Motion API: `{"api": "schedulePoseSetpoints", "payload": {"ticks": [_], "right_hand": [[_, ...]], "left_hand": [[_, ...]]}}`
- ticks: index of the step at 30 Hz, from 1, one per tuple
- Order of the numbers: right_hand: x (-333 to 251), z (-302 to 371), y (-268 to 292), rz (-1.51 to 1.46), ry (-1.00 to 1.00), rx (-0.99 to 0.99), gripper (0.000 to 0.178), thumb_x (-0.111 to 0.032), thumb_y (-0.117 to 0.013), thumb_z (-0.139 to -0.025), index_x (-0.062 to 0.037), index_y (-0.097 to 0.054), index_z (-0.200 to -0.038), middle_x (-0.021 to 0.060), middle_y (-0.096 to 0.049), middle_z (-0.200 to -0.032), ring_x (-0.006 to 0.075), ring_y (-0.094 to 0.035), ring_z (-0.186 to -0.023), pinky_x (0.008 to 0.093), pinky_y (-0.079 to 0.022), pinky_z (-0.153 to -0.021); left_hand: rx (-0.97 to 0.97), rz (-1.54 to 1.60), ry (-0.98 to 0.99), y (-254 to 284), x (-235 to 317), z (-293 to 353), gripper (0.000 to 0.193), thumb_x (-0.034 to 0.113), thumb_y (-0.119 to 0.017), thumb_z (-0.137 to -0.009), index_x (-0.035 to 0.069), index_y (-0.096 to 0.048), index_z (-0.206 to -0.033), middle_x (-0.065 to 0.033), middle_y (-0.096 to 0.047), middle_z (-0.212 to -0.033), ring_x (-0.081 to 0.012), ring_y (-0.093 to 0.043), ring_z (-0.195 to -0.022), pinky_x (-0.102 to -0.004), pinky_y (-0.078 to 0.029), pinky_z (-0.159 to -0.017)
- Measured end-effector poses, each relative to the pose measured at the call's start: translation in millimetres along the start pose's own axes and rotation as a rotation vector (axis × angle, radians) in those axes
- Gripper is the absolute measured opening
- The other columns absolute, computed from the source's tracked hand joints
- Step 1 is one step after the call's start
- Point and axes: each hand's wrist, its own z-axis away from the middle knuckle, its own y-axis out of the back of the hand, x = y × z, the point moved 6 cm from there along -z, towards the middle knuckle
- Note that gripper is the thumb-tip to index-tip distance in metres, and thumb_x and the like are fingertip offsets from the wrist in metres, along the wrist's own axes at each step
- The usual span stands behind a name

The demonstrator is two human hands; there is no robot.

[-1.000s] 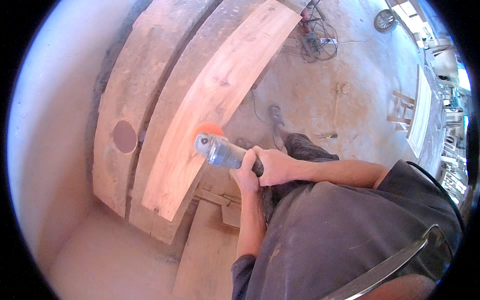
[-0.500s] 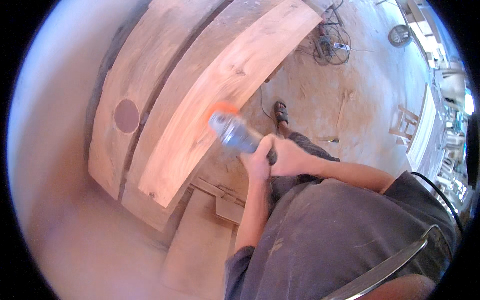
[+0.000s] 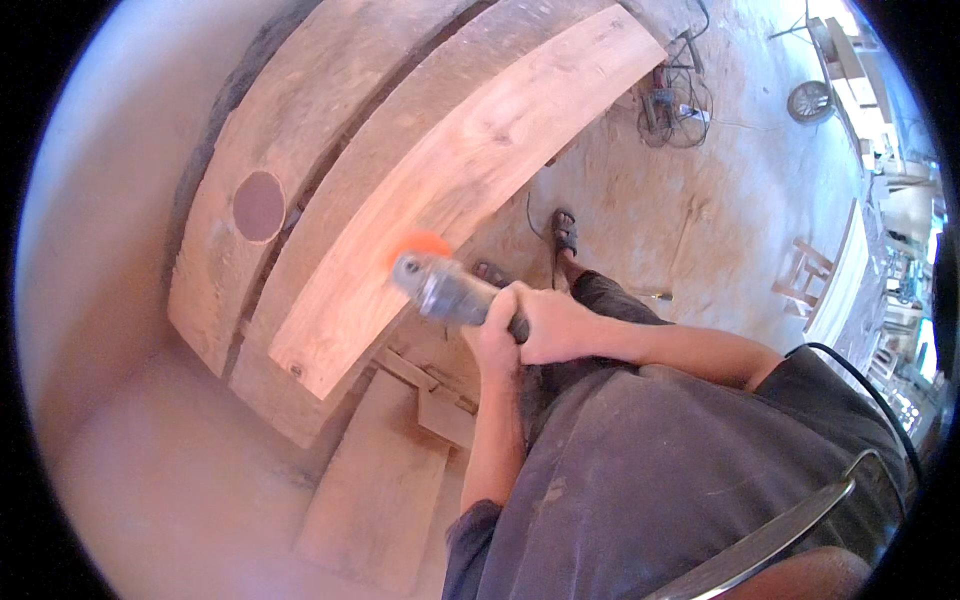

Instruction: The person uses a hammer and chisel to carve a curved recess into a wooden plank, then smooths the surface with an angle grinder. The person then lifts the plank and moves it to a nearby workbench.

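Gripping a grinder [image 3: 452, 294] between them, the person's left hand [image 3: 493, 335] and right hand [image 3: 553, 325] are together, clamped around its rear end. The tool reaches out to the left and slightly ahead of them, its blurred orange disc [image 3: 424, 243] over a pale plank [image 3: 400, 235], close to the edge nearest the hands; how firmly it presses cannot be told.

The plank runs from left of the hands to well ahead of them, its bare face showing streaked grain, a darker knot midway and another at the near end. It lies on a greyer, scuffed bench top [image 3: 345, 195], split lengthwise by a dark gap. Farther left of the hands, past that gap, a brown round pad [image 3: 259, 206] lies flat, and behind it rises a pale wall [image 3: 100, 190].

Below and left of the hands, a broad board [image 3: 375, 480] lies lower down. Ahead of them spreads a dusty floor [image 3: 640, 210], with a sandalled foot [image 3: 565, 232] near, tangled cables [image 3: 675, 118] farther off and a spoked wheel [image 3: 810, 101] beyond. Well to their right stands a small wooden frame [image 3: 803, 280], past which bright clutter is too small to tell
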Motion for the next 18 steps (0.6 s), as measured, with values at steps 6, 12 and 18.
{"api": "schedulePoseSetpoints", "payload": {"ticks": [6, 12, 18], "right_hand": [[30, 21, 43, -0.225, -0.074, 0.304, 0.066, -0.026, -0.087, -0.069, 0.0017, -0.056, -0.120, 0.0195, -0.069, -0.112, 0.0297, -0.067, -0.107, 0.0406, -0.052, -0.094], [-1, 6, 0, -0.027, 0.050, 0.052, 0.067, -0.031, -0.081, -0.072, 0.0044, -0.055, -0.122, 0.0303, -0.068, -0.108, 0.0438, -0.067, -0.105, 0.0451, -0.053, -0.091], [0, -1, -8, 0.025, -0.039, -0.013, 0.064, -0.034, -0.080, -0.071, 0.0032, -0.055, -0.117, 0.0315, -0.069, -0.106, 0.0464, -0.066, -0.104, 0.0482, -0.054, -0.088]], "left_hand": [[-0.165, -0.362, 0.046, -65, -10, -22, 0.020, 0.015, -0.079, -0.076, 0.002, -0.067, -0.084, -0.0014, -0.065, -0.086, -0.0123, -0.061, -0.075, -0.0314, -0.051, -0.070], [-0.038, -0.087, -0.014, -3, -5, -3, 0.013, 0.010, -0.075, -0.083, 0.002, -0.066, -0.088, 0.0002, -0.063, -0.088, -0.0122, -0.061, -0.076, -0.0298, -0.051, -0.070], [0.012, 0.030, -0.079, 12, -5, -6, 0.012, 0.009, -0.074, -0.083, 0.002, -0.064, -0.086, -0.0020, -0.063, -0.086, -0.0139, -0.062, -0.076, -0.0300, -0.051, -0.069]]}}
